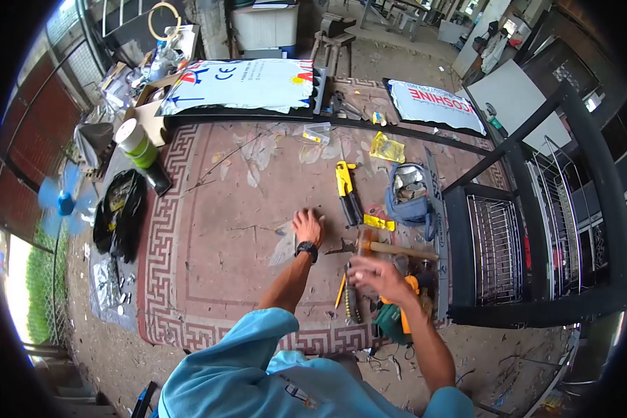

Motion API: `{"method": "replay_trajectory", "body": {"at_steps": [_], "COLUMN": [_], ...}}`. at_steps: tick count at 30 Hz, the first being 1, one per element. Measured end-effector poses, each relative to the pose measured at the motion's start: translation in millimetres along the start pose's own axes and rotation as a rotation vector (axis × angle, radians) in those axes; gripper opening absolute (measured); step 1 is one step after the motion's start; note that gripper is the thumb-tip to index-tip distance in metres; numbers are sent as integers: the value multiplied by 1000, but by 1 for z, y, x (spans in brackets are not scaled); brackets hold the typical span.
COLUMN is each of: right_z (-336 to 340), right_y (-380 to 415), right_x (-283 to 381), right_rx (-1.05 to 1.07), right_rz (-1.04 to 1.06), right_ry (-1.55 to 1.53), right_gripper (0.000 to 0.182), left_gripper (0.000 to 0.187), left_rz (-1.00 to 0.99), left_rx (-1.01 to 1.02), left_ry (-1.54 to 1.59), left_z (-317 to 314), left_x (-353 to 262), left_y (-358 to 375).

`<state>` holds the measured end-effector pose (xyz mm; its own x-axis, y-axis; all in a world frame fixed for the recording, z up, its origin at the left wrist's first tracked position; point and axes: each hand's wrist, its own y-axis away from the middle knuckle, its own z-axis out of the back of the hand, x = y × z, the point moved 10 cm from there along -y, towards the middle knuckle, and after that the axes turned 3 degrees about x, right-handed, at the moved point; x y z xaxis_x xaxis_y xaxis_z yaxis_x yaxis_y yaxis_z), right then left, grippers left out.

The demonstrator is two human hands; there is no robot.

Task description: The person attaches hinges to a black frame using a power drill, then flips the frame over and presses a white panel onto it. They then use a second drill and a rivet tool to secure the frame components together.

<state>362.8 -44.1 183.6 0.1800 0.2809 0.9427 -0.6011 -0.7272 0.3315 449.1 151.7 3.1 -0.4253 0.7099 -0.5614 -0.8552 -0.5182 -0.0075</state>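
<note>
My left hand (308, 228) rests on the patterned red-brown mat (223, 174), fingers spread, holding nothing. A black watch sits on that wrist. My right hand (382, 279) hovers over tools near the mat's right side, slightly blurred, its fingers apart and apparently holding nothing. Just beyond it lies a mallet (405, 251) with a wooden handle and a blurred brownish head. A yellow pencil (340, 291) and a dark, slim tool (353, 303) are to its left. Partly hidden by my right forearm is an orange and green power tool (390, 322). Yellow-and-black pliers (346, 189) lie farther forward.
A blue pouch (405, 209) with metal pieces and a yellow packet (387, 148) lie beyond the mallet. Black frames with wire racks (494, 244) stand at right. White-wrapped panels (244, 83) line the far edge. A green-and-white bottle (138, 145), black bag (118, 216) and blue fan (65, 203) are left.
</note>
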Motion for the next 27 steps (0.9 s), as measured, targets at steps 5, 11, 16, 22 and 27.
{"method": "replay_trajectory", "body": {"at_steps": [5,11,16,22,27], "right_z": [193,407,565,606,626], "right_y": [-121,-320,-425,-420,-447], "right_x": [83,70,-50,-67,-107], "right_rx": [-380,-839,-1139,-1157,-1204], "right_rz": [310,306,0,-191,-99], "right_ry": [650,654,442,177,-407], "right_gripper": [34,20,20,31,33], "left_gripper": [49,49,49,51,52], "left_rz": [6,72,125,105,108], "left_rx": [-186,-122,-97,-47,-12], "left_ry": [-225,-250,-286,-299,-329], "left_z": [-5,-3,-3,-9,-13], "left_x": [-13,-17,-15,-17,-12], "left_y": [10,7,3,3,5]}}
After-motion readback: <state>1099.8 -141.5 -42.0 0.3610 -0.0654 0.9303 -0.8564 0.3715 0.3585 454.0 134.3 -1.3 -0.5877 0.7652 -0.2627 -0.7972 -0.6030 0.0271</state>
